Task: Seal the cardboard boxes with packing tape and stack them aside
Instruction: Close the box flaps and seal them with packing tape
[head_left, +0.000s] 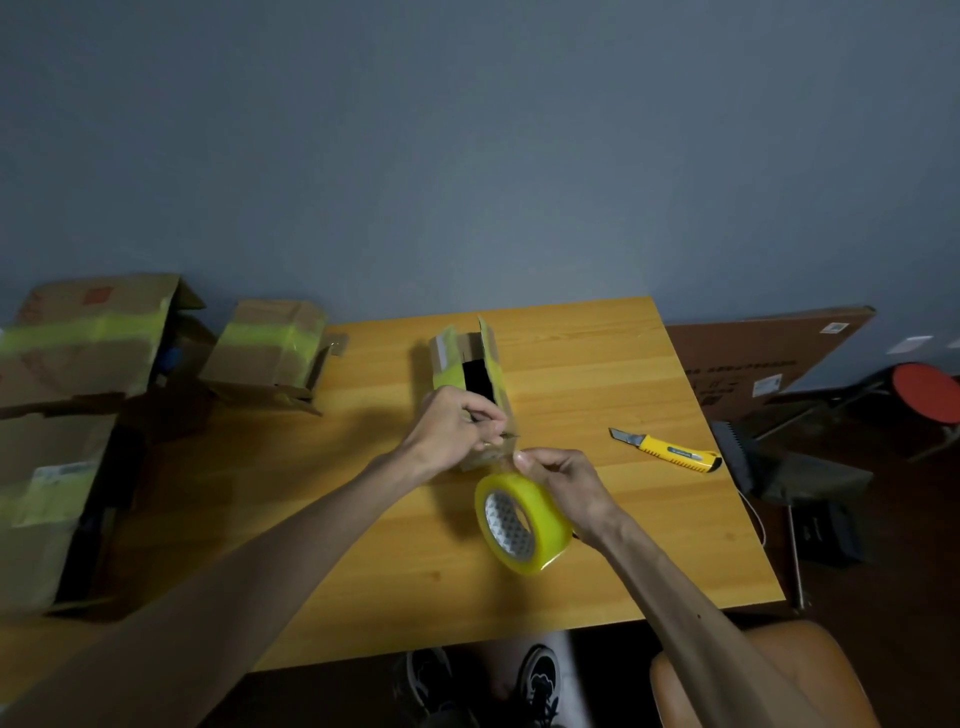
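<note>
Small cardboard box (467, 358) on worktop (571, 364), top flaps open, just beyond the left fingers. Left hand (452, 431): fingers pinch the free tape strip (501, 447) at the box's near end. Right hand (566, 483): fingers curled round the yellow tape roll (522, 522). Utility knife (667, 449) lies right of the right fingers. Taped boxes (270, 343) sit well left of the left fingers.

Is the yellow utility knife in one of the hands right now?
No, the utility knife lies on the table, apart from the right hand, which holds the tape roll, and the left hand, which pinches the tape end.
</note>
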